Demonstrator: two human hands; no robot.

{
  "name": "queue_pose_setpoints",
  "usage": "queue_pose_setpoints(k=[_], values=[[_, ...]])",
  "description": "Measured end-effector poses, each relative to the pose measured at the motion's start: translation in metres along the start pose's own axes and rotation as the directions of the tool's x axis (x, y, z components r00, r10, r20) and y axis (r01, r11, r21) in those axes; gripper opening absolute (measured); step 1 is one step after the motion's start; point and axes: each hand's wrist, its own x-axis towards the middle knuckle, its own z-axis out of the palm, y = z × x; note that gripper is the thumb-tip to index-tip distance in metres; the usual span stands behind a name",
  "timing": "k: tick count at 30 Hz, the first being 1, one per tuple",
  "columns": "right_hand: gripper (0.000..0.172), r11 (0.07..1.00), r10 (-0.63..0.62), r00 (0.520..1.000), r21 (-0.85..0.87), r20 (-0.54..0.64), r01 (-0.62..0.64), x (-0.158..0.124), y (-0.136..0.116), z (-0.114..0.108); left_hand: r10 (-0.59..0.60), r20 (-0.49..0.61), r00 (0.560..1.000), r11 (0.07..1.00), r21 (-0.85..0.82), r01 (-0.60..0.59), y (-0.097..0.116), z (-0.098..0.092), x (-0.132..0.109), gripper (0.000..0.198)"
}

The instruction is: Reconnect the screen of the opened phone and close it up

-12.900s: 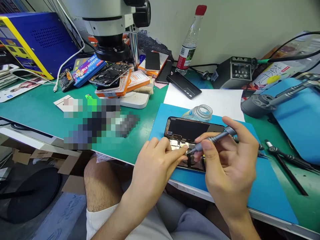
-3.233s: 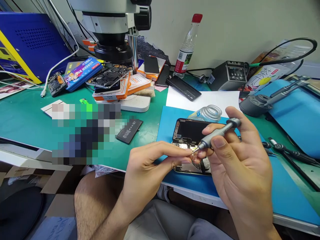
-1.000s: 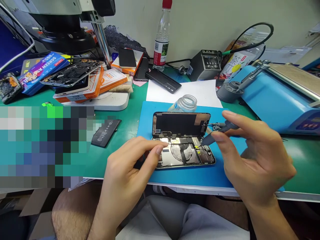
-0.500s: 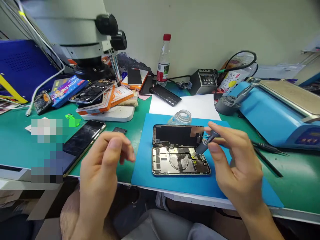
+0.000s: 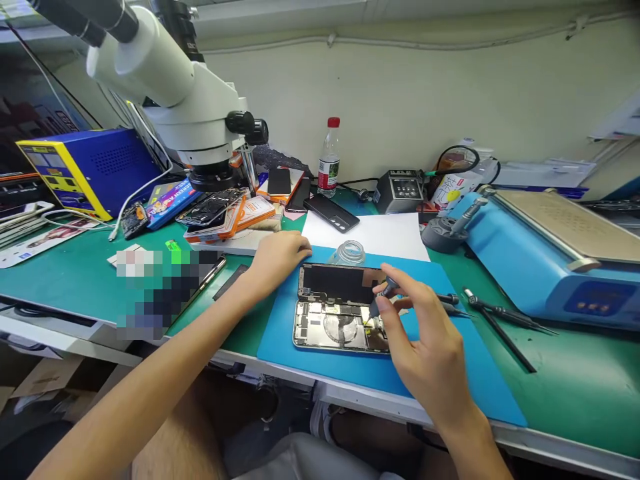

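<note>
An opened phone (image 5: 340, 327) lies on the blue mat (image 5: 320, 370), its dark screen part (image 5: 333, 281) tilted up behind the body. My right hand (image 5: 420, 327) pinches a short grey screwdriver (image 5: 385, 293) over the phone's right part; the tip is too small to make out. Reaching forward, my left hand (image 5: 283, 257) is near the mat's back left edge, beside a clear glass jar (image 5: 350, 252). Its fingers curl downward and are mostly hidden, so whether they hold anything cannot be seen.
A microscope (image 5: 200, 127) stands at the back left over stacked phones and boxes (image 5: 220, 217). A bottle (image 5: 329, 163) and a black phone cover (image 5: 331, 212) are behind the mat. Tweezers (image 5: 515, 317), a black rod (image 5: 505, 337) and a blue machine (image 5: 545, 267) lie right.
My left hand has moved forward and right, toward the jar. My right hand still holds the screwdriver, now lower and further left in view. The camera view has tilted up.
</note>
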Motion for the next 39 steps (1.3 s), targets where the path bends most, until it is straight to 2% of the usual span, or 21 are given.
queue_pose_setpoints(k=[5,7,9,12,15,16,17,18,19,20,21,22,24,28,32,35,39], values=[[0.049,1.0,0.003,1.0,0.014,0.027,-0.004,-0.001,-0.001,0.0,0.057,-0.013,0.998,0.995,-0.087,-0.058,-0.001,0.003,0.004,0.018],[0.05,1.0,-0.003,0.999,0.006,0.04,0.003,-0.001,-0.001,0.0,0.027,-0.069,0.997,0.987,-0.153,-0.038,-0.004,0.001,0.004,0.015],[0.052,1.0,0.003,0.999,-0.014,0.049,-0.002,-0.002,-0.001,0.001,-0.057,-0.169,0.984,0.972,-0.235,0.016,-0.007,-0.005,0.0,0.012],[0.058,0.999,0.039,0.997,-0.04,0.073,-0.036,-0.004,-0.001,0.002,-0.245,-0.333,0.911,0.912,-0.397,0.1,-0.003,-0.018,-0.022,0.017],[0.06,0.997,0.081,0.993,0.006,0.091,-0.082,-0.005,-0.002,0.002,-0.369,-0.384,0.846,0.816,-0.57,0.097,0.025,-0.027,-0.062,0.025],[0.06,0.993,0.1,0.993,0.057,0.066,-0.104,-0.005,-0.003,0.002,-0.41,-0.372,0.833,0.751,-0.655,0.078,0.039,-0.027,-0.077,0.025],[0.06,0.983,0.128,0.991,0.133,0.023,-0.13,-0.004,-0.005,0.001,-0.494,-0.3,0.816,0.525,-0.851,0.005,0.055,-0.024,-0.091,0.024],[0.06,0.96,0.173,0.985,0.23,-0.03,-0.161,-0.003,-0.007,0.001,-0.533,-0.171,0.829,0.282,-0.959,-0.016,0.07,-0.02,-0.103,0.025],[0.061,0.924,0.224,0.971,0.337,-0.085,-0.184,-0.002,-0.009,-0.001,-0.524,-0.033,0.851,0.078,-0.997,0.01,0.085,-0.014,-0.113,0.028],[0.062,0.879,0.276,0.951,0.436,-0.137,-0.193,0.0,-0.011,-0.002,-0.469,0.077,0.88,-0.067,-0.996,0.051,0.097,-0.007,-0.121,0.03],[0.062,0.838,0.316,0.931,0.514,-0.181,-0.184,0.001,-0.013,-0.004,-0.398,0.114,0.91,-0.135,-0.989,0.065,0.106,0.0,-0.126,0.032],[0.062,0.805,0.343,0.914,0.569,-0.215,-0.168,0.003,-0.015,-0.006,-0.334,0.117,0.935,-0.148,-0.986,0.07,0.113,0.007,-0.127,0.031],[0.06,0.769,0.368,0.894,0.624,-0.255,-0.139,0.005,-0.018,-0.009,-0.265,0.101,0.959,-0.101,-0.992,0.077,0.12,0.018,-0.124,0.024],[0.054,0.705,0.399,0.9,0.687,-0.175,-0.178,0.006,-0.018,-0.013,-0.323,0.123,0.939,-0.042,-0.992,0.115,0.119,0.029,-0.108,0.005],[0.05,0.641,0.414,0.908,0.728,-0.061,-0.243,0.002,-0.017,-0.012,-0.353,0.1,0.93,-0.02,-0.995,0.099,0.12,0.032,-0.107,0.003],[0.052,0.64,0.424,0.905,0.721,-0.04,-0.268,0.0,-0.017,-0.012,-0.345,0.092,0.934,-0.021,-0.996,0.091,0.121,0.033,-0.11,0.005],[0.055,0.696,0.413,0.907,0.669,-0.076,-0.261,0.0,-0.019,-0.013,-0.316,0.118,0.941,-0.056,-0.993,0.106,0.12,0.031,-0.11,0.007]])
